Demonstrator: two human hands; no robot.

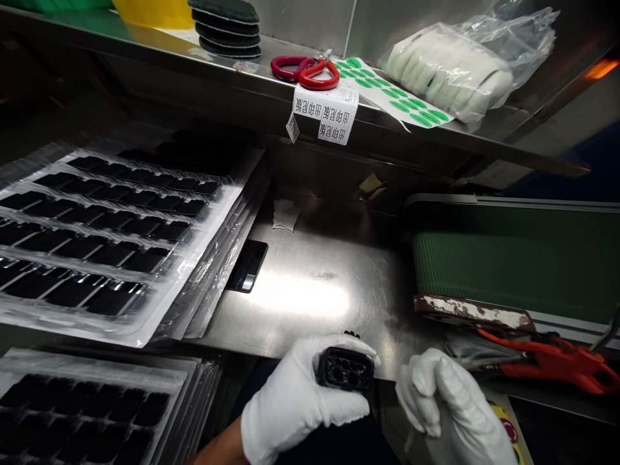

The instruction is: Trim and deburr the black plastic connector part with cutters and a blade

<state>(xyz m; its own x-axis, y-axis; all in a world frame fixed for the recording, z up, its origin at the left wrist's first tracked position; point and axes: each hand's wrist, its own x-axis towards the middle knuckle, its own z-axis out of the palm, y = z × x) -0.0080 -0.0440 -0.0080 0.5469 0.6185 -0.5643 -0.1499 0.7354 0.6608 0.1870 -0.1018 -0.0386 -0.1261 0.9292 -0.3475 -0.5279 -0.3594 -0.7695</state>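
Note:
My left hand (310,387), in a white glove, is wrapped round a small black plastic part (346,369) with rounded corners. Several round recesses show in the face turned up at me; what kind of part it is I cannot tell. A row of small black nubs sticks out just beyond the fingers. To the right and apart from it is my right hand (448,403), also white-gloved, its fingers curled in toward the thumb. Whether anything small sits inside those fingers is hidden. Both hands are at the near edge of the steel worktop (310,323).
Stacked clear trays of black parts (140,323) stand left, with another stack (181,387) below. A phone (248,265) lies beside them. On the right are a green conveyor belt (513,258) and an orange-handled tool (557,365). The shelf above holds red-handled cutters (320,76) and label sheets (387,90).

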